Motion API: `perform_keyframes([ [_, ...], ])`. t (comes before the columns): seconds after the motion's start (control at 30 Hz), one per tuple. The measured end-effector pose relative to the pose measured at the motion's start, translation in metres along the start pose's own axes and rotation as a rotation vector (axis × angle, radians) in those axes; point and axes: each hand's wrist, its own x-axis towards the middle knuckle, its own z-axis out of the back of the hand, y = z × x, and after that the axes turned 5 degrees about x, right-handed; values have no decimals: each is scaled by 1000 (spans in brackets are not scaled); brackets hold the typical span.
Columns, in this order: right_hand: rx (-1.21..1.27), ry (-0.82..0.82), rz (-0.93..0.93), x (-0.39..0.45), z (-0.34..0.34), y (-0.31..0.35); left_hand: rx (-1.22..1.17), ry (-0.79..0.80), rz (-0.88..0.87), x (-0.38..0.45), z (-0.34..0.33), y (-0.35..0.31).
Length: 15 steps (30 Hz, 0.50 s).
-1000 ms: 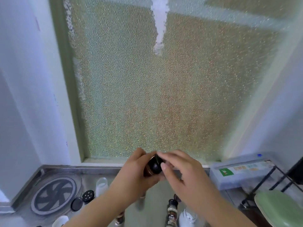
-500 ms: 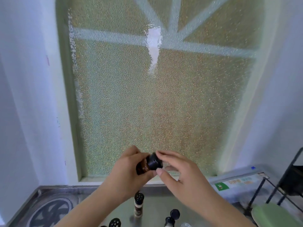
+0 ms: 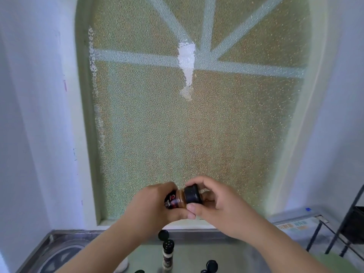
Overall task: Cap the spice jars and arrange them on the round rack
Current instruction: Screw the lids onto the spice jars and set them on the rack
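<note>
I hold a small spice jar (image 3: 177, 200) of brown powder sideways in front of the frosted window. My left hand (image 3: 155, 207) grips its labelled body. My right hand (image 3: 216, 203) has its fingers around the black cap (image 3: 193, 196) that sits on the jar's mouth. Below, on the steel surface, a tall white-filled jar (image 3: 167, 253) with a black shaker top stands upright. Loose black caps (image 3: 212, 265) lie near the bottom edge, and another black cap (image 3: 163, 234) shows behind the tall jar. The round rack is not in view.
A round metal drain cover (image 3: 59, 255) is set into the steel counter (image 3: 187, 251) at the lower left. At the right stand a black wire frame (image 3: 342, 229) and a flat box (image 3: 295, 225) with a printed label. White walls flank the window.
The view has tilted upward, so most of the counter has dropped out of sight. The jar has turned more sideways in my left hand, with my right hand staying on the cap.
</note>
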Motion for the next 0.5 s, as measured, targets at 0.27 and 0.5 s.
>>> perform_keyframes([
  [0.27,-61,5,-5,2,7,2,40,104,-181,3,16,1],
  [0.5,52,49,-223,-1,2,9,201,71,-303,-3,14,-4],
])
